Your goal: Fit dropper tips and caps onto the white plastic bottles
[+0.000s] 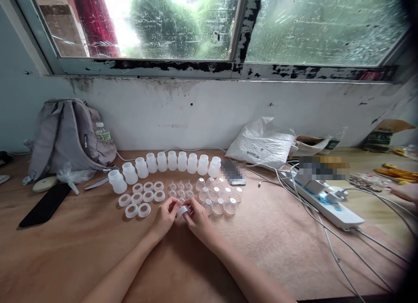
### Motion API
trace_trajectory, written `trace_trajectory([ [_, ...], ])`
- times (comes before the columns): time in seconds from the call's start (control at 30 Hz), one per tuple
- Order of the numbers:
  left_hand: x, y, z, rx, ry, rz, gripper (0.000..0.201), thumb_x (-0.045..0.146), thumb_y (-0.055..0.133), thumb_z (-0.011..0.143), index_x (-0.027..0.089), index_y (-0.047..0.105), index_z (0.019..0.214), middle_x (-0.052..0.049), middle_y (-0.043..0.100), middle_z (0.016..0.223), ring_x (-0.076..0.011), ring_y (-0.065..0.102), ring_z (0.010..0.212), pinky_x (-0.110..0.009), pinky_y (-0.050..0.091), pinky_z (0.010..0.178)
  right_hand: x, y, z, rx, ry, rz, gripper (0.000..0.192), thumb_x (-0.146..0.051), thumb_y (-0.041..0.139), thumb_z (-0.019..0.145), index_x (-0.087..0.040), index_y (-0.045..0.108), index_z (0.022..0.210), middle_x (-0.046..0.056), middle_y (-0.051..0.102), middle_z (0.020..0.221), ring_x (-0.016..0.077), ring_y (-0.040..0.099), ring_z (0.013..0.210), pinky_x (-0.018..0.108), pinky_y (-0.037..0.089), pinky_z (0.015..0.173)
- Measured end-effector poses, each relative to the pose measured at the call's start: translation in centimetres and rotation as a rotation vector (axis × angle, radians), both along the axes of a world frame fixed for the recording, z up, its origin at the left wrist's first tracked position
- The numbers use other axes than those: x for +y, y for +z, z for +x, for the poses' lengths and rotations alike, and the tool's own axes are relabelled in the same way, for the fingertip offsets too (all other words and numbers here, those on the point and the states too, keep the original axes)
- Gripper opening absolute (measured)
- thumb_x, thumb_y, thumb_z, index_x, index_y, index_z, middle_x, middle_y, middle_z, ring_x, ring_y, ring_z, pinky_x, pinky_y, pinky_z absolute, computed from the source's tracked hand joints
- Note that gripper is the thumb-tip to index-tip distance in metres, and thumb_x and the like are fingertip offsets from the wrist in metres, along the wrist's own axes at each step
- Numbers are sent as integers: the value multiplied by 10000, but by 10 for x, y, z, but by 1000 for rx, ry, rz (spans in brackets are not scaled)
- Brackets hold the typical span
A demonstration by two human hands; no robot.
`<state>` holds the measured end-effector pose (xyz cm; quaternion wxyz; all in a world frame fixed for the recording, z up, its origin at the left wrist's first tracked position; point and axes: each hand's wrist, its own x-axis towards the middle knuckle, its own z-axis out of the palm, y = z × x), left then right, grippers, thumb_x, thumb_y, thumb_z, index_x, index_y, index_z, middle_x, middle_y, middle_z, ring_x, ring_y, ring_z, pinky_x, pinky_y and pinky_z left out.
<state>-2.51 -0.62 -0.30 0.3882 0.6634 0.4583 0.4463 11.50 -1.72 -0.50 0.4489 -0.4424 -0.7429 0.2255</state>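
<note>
In hand: one small ring part (183,210), pinched between my left hand (166,217) and right hand (197,220) at mid-bench; unassembled toward the far edge: a row of bottles (172,161), loose rings (143,194), teats (180,189) and clear caps (219,197); none appears finished.

There is just one camera, worn on the person's head, and it looks forward and down over the wooden table (81,250) toward the wall and the window (209,28) behind the far edge. It sits close above the near edge, so both forearms come up from the bottom of the picture and the left hand (166,216) and right hand (197,220) meet near the middle. The picture is wide and bends at its sides, with a dark corner on the right.
</note>
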Motion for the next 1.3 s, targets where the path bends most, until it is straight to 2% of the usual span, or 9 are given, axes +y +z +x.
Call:
trace_trajectory([
  [0.13, -7, 3, 3, 11, 7, -18, 223, 358, 349, 865, 186, 473, 936, -5, 597, 699, -129, 566, 595, -227, 428, 559, 6, -6, 3, 7, -111, -10, 115, -109, 460, 691, -198, 390, 710, -30, 459, 640, 113, 430, 561, 223, 346, 535],
  [0.27, -12, 5, 3, 209, -35, 126, 182, 291, 430, 820, 201, 467, 973, -28, 636, 822, -158, 608, 717, -250, 452, 633, 9, -5, 5, 24, -164, -55, 115, -136, 469, 687, -200, 373, 685, -42, 443, 607, 106, 408, 534, 218, 321, 518],
  [0.6, -13, -2, 3, 487, 74, 322, 138, 194, 452, 764, 196, 452, 901, 15, 630, 636, -134, 596, 536, -221, 417, 510, 7, -3, 2, 135, -137, -188, 139, -127, 473, 642, -201, 355, 633, -63, 403, 567, 95, 364, 523, 198, 281, 481],
  [0.83, -11, -10, 2, 514, 102, 410, 135, 181, 469, 745, 204, 464, 878, 37, 615, 586, -122, 588, 486, -209, 404, 476, 8, -5, 0, 151, -128, -218, 152, -133, 469, 630, -203, 334, 618, -69, 379, 555, 91, 340, 512, 198, 264, 470],
  [1.13, -9, -15, 0, 553, 76, 519, 146, 159, 456, 743, 193, 472, 885, 27, 622, 585, -121, 588, 482, -211, 430, 497, 12, -16, 0, 233, -99, -290, 137, -128, 472, 596, -201, 365, 642, -76, 374, 553, 88, 340, 510, 191, 274, 461],
  [1.3, -10, -14, 0, 585, 94, 478, 125, 174, 460, 750, 197, 471, 872, 17, 630, 600, -130, 591, 491, -223, 431, 507, 14, -18, 0, 219, -81, -253, 134, -111, 467, 603, -200, 381, 653, -72, 397, 562, 90, 356, 518, 190, 286, 463],
])
